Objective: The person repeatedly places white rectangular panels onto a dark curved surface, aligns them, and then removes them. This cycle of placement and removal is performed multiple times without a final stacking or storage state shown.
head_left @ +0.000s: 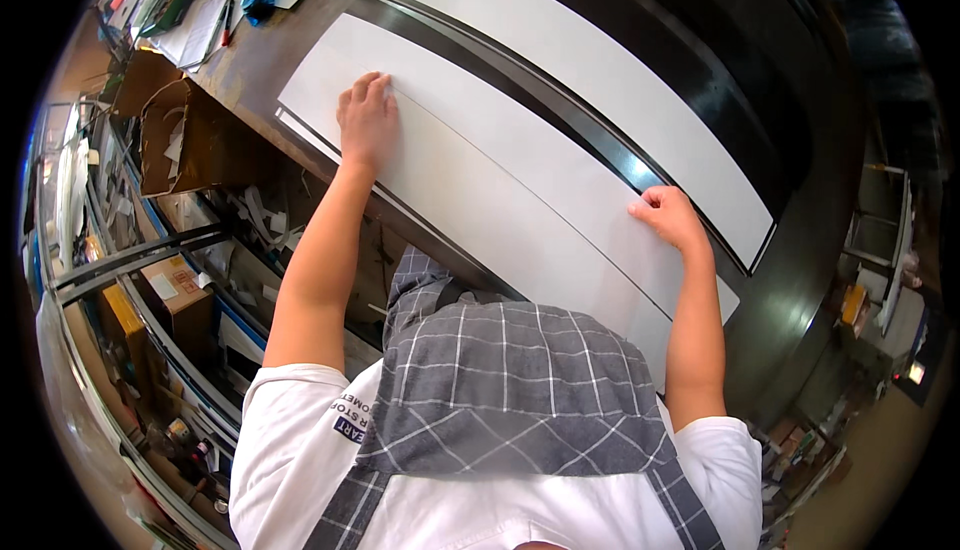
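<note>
Long white sheets lie side by side on a dark worktable in front of me, with a thin seam between the far sheet [540,140] and the near sheet [480,200]. My left hand [367,125] rests on the white surface by the seam's left end, fingers slightly bent and a little apart. Toward the right, my right hand [668,216] is at the far sheet's outer edge, thumb and fingers drawn together. Whether anything is pinched between those fingertips cannot be made out.
Another long white panel [600,75] with dark edging lies beyond, on the dark tabletop [800,250]. A blue crumpled item [258,4], pens [227,24] and papers [203,28] sit far left. Below the table's left edge are a cardboard box [190,140] and cluttered shelving [150,250].
</note>
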A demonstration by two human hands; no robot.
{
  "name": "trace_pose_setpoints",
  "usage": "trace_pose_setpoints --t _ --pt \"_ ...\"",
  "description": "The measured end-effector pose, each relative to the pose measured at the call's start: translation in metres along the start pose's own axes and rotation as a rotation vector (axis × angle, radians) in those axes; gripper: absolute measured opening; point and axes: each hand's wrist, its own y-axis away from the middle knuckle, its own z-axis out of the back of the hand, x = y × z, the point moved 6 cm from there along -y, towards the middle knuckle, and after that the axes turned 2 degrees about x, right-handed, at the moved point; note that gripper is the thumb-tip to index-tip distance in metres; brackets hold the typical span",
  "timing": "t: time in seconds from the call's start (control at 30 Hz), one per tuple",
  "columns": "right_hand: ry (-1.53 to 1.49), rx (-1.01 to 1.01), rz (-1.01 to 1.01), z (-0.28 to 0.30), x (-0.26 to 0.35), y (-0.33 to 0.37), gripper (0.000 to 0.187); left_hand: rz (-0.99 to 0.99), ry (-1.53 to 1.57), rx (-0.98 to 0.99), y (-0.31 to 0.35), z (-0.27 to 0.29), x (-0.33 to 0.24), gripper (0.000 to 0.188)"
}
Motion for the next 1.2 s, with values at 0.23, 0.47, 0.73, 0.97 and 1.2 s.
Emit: trace_pose_setpoints --t 0.23,0.47,0.73,0.97,1.2 --pt "0.032 -0.024 -0.005 0.000 0.003 0.002 0.029 -0.012 -0.014 0.014 -0.001 -0.004 0.000 0.032" --pt "0.052 -0.019 0.015 0.000 0.004 0.002 0.030 -0.010 -0.014 0.002 -0.001 -0.002 0.000 0.032" --pt "0.083 -0.073 0.021 -0.003 0.005 0.000 0.027 0.011 -0.142 0.022 0.004 -0.004 -0.031 0.043" --pt "0.175 -0.200 0.052 -0.009 -0.004 0.005 0.032 -0.259 -0.121 0.193 0.036 -0.031 -0.114 0.078" --pt "0.330 -0.695 -0.076 -0.033 0.006 0.068 0.065 -0.297 -0.124 0.164 0.038 -0.028 -0.109 0.076"
